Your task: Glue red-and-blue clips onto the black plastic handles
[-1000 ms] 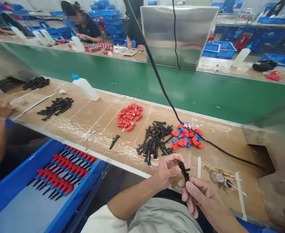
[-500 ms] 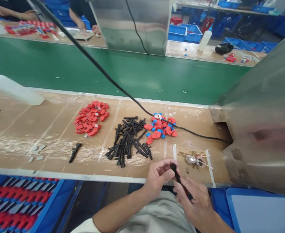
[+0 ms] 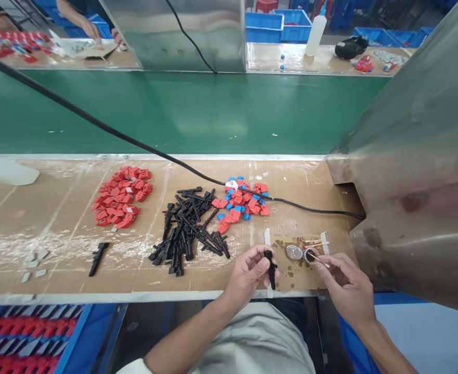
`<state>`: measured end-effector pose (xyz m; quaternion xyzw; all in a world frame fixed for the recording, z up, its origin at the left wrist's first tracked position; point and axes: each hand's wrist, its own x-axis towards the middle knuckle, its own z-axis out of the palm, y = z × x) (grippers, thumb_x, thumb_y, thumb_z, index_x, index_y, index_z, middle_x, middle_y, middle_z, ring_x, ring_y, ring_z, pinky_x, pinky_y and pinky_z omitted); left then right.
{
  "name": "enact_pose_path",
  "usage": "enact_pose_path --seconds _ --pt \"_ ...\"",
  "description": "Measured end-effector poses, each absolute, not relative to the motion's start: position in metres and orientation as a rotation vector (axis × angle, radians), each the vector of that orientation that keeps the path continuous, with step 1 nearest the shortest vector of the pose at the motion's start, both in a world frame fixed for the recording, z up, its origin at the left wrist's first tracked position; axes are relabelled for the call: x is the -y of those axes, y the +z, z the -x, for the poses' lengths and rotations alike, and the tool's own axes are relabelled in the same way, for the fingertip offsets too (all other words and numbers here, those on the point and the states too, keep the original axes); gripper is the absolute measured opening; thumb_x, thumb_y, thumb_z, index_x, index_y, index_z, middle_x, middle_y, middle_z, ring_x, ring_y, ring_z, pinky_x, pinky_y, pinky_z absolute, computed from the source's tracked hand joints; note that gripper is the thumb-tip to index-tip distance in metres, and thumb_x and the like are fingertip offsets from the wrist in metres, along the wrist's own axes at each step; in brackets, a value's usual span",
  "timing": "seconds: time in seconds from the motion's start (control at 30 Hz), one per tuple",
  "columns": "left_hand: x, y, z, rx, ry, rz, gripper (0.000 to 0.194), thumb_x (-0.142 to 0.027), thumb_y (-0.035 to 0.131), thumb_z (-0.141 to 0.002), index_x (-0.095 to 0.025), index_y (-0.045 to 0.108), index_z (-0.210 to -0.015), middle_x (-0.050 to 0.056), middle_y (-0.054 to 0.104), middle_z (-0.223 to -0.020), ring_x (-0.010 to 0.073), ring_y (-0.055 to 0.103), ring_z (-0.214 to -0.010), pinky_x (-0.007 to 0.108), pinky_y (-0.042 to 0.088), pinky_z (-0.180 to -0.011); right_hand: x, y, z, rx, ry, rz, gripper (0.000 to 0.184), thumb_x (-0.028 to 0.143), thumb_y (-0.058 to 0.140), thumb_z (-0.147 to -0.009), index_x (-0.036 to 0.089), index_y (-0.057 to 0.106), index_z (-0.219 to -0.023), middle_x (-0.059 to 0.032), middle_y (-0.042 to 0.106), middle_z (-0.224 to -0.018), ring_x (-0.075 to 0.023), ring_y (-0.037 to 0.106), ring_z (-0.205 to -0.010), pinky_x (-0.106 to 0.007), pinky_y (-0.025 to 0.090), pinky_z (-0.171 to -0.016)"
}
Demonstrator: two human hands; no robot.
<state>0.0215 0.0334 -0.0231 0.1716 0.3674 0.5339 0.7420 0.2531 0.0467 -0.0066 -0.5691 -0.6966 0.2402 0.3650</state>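
Observation:
My left hand (image 3: pixel 252 272) pinches a black toy gun (image 3: pixel 272 272) upright near the table's front edge, its barrel end pointing down toward me. With thumb and forefinger, my right hand (image 3: pixel 351 288) grips the end of a thin cotton swab (image 3: pixel 319 261). The swab's other end dips into a small round pot (image 3: pixel 310 255) of dark liquid. Beside the pot lies a clear round lid (image 3: pixel 294 252), and more thin sticks (image 3: pixel 313 242) rest behind it. A pile of similar black toy guns (image 3: pixel 190 228) spreads left of my hands.
Red-and-blue parts (image 3: pixel 244 202) and red parts (image 3: pixel 121 197) lie in heaps. One lone toy gun (image 3: pixel 98 258) and several grey chips (image 3: pixel 37 265) are at left. A black cable (image 3: pixel 154 150) crosses overhead. A metal panel (image 3: pixel 416 197) stands at right, a green belt (image 3: pixel 197 111) behind.
My right hand has let go of the toy gun and moved right to the pot, taking hold of the swab. My left hand keeps the gun, now turned more upright. The view has shifted.

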Motion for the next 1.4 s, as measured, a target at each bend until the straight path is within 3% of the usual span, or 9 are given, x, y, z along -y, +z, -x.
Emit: enact_pose_path --seconds 0.2,0.43,0.67,1.03,1.3,1.4 --pt "-0.028 -0.028 -0.019 -0.838 1.133 -0.395 0.042 -0.046 0.094 -0.068 -0.016 0.074 -0.088 0.003 0.068 -0.077 0.0139 0.066 -0.059 0.017 0.044 -0.042 -0.052 -0.003 -0.245 1.869 0.571 1.315 0.016 0.018 0.063 -0.099 0.023 0.077 -0.105 -0.0042 0.073 -0.088 -0.0177 0.07 -0.075 -0.028 0.055 -0.067" --pt "-0.022 -0.028 -0.013 -0.855 1.102 -0.409 0.037 -0.042 0.094 -0.07 -0.019 0.077 -0.093 0.002 0.069 -0.078 0.0127 0.066 -0.063 0.015 0.045 -0.043 -0.048 0.005 -0.25 2.033 0.291 1.377 0.02 0.018 0.057 -0.101 0.021 0.077 -0.099 -0.0039 0.062 -0.079 -0.0172 0.062 -0.071 -0.028 0.051 -0.065" --pt "-0.023 -0.027 -0.011 -0.884 1.092 -0.414 0.037 -0.041 0.094 -0.069 -0.019 0.077 -0.094 0.002 0.07 -0.079 0.0116 0.065 -0.063 0.014 0.045 -0.045 -0.044 0.003 -0.247 1.975 0.388 1.319 0.022 0.014 0.054 -0.101 0.019 0.076 -0.099 -0.0031 0.06 -0.081 -0.0152 0.058 -0.069 -0.027 0.048 -0.063" --pt "-0.026 -0.028 -0.015 -0.893 1.117 -0.399 0.041 -0.041 0.097 -0.065 -0.018 0.076 -0.092 0.002 0.069 -0.079 0.0127 0.066 -0.066 0.015 0.046 -0.047 -0.047 -0.007 -0.246 1.687 0.647 1.434 0.019 0.027 0.064 -0.098 0.02 0.079 -0.089 -0.0003 0.059 -0.073 -0.0125 0.051 -0.057 -0.026 0.041 -0.052" --pt "-0.025 -0.028 -0.016 -0.856 1.125 -0.405 0.04 -0.039 0.097 -0.065 -0.018 0.076 -0.093 0.003 0.069 -0.081 0.0128 0.067 -0.068 0.016 0.047 -0.05 -0.042 0.006 -0.243 1.631 0.492 1.369 0.017 0.021 0.064 -0.095 0.023 0.08 -0.091 0.0004 0.063 -0.074 -0.0131 0.056 -0.063 -0.025 0.045 -0.059" --pt "-0.026 -0.026 -0.018 -0.848 1.137 -0.405 0.04 -0.038 0.098 -0.064 -0.018 0.077 -0.093 0.002 0.07 -0.081 0.0125 0.067 -0.069 0.016 0.047 -0.051 -0.041 0.005 -0.244 1.548 0.539 1.404 0.016 0.028 0.066 -0.094 0.023 0.08 -0.088 -0.0014 0.066 -0.078 -0.0143 0.06 -0.067 -0.026 0.048 -0.062"
